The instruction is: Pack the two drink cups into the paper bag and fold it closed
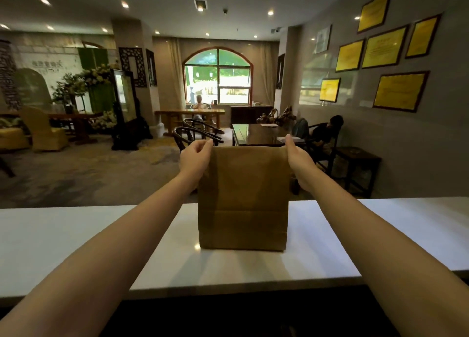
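While the paper bag stands upright on the counter, left hand and right hand pinch its top corners.

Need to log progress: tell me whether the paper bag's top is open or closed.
Closed. The paper bag stands upright on the white counter, its top edge flat, pinched at both corners by the left hand and right hand.

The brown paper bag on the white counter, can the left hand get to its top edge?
Yes, it looks so: the left hand already pinches the top left corner of the brown paper bag, with nothing between them. The right hand holds the other corner.
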A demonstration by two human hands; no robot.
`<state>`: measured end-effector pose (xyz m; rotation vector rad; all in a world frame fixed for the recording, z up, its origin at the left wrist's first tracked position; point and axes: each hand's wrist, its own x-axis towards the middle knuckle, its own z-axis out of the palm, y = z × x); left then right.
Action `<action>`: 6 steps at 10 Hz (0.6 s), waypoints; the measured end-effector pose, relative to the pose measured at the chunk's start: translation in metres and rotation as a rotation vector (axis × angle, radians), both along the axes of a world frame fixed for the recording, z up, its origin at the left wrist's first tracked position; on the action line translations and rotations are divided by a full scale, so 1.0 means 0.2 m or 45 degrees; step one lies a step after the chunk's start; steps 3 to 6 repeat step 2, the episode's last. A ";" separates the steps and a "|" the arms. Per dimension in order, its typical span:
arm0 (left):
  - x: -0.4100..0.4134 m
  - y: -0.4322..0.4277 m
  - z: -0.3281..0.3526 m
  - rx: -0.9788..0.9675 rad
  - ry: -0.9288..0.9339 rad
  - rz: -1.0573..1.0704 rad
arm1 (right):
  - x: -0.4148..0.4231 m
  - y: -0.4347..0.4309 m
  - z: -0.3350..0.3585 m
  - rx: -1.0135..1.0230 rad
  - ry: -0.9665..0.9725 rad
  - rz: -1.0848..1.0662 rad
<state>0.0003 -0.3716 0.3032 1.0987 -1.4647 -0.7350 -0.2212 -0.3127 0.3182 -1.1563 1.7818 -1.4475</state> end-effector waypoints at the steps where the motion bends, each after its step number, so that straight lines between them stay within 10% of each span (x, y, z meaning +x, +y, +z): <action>1: 0.01 0.00 0.03 -0.047 -0.312 0.170 | -0.02 0.04 0.03 0.020 0.072 0.005; 2: 0.02 0.01 0.07 -0.083 -0.622 0.314 | -0.04 0.16 0.09 -0.017 0.260 -0.018; 6: 0.02 0.01 0.07 -0.083 -0.622 0.314 | -0.04 0.16 0.09 -0.017 0.260 -0.018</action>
